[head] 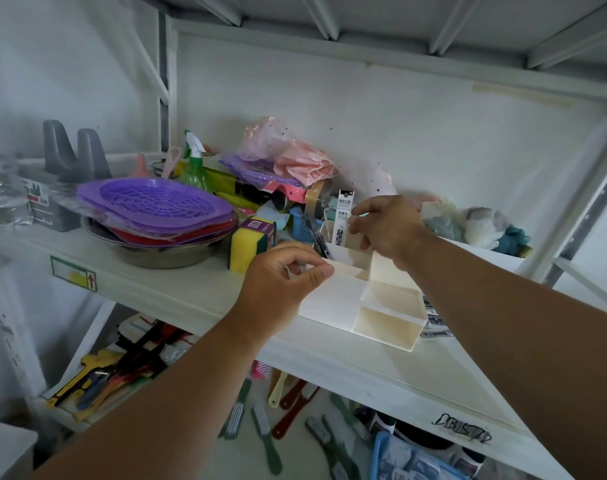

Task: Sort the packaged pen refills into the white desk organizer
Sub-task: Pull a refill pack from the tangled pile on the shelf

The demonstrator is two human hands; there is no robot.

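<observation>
A white desk organizer (385, 318) with several compartments stands on the white shelf (191, 289). A white pen refill pack (343, 216) with black print stands upright in its rear compartment, pinched at the right edge by my right hand (387, 230). A dark pen refill pack (314, 237) leans in the compartment to its left. My left hand (281, 282) pinches the organizer's left wall, thumb on the rim. More packs (433, 318) lie flat behind the organizer's right side, partly hidden.
Purple and red baskets (156, 206) sit in a steel bowl at left, with a yellow sponge (245, 245) beside them. Clutter of bags, a spray bottle (193, 164) and tape rolls fills the shelf's back. Brushes lie on the lower shelf.
</observation>
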